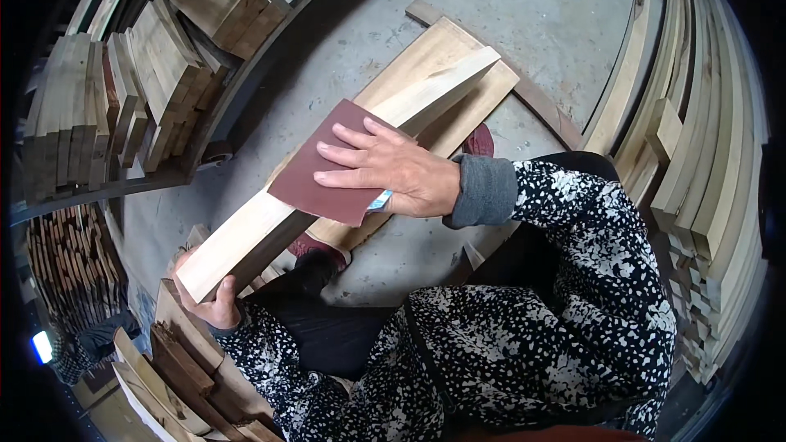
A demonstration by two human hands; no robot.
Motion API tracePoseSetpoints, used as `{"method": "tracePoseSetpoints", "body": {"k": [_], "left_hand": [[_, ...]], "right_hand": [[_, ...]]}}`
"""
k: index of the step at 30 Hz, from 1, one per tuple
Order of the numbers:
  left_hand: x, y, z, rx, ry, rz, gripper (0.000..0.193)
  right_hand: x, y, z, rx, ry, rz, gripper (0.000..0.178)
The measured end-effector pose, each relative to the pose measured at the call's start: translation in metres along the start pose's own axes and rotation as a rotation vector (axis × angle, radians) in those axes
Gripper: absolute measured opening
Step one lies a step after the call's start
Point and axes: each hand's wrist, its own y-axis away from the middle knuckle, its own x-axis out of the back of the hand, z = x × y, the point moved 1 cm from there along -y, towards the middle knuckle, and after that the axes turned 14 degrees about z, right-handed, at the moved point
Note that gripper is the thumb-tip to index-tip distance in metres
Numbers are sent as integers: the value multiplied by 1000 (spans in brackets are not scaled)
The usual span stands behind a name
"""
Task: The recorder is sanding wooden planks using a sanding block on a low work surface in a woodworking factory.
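A long pale wooden beam (237, 239) slants from lower left to upper right, over a wider wooden board (401, 65). At the beam's near left end, my left hand (214, 304) is closed around it, thumb on the near side. A dark red sheet of sandpaper (299, 184) lies across the beam's top face. My right hand (401, 168) presses it there, fingers spread over the sheet. The thumb's tip is hidden by the sheet's lower edge, where a small blue and white patch shows.
A rack (246, 74) of stacked timber stands at left, with a pile of thin slats (74, 258) below. Long boards (720, 155) are stacked at right. A narrow brown strip (548, 119) lies under the wider board's far end. Wood offcuts (184, 360) lie at lower left.
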Motion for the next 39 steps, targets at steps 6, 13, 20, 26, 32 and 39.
{"method": "tracePoseSetpoints", "body": {"k": [6,13,20,26,32,39], "left_hand": [[8,8,8,7,-30,8,55],[-18,2,14,25,145,-91,50],[-8,4,36,-10,37,-101,45],[-16,11,36,885,1032,85,45],[-1,16,34,39,132,-90,50],[-17,5,44,-85,144,-71,49]], "right_hand": [[29,36,145,-259,303,163,42],[76,115,274,-510,703,338,29],[-15,-35,-28,34,47,46,49],[-55,-67,-144,388,-15,-55,54],[-13,-35,-46,130,30,-54,53],[48,12,36,77,195,52,62]]}}
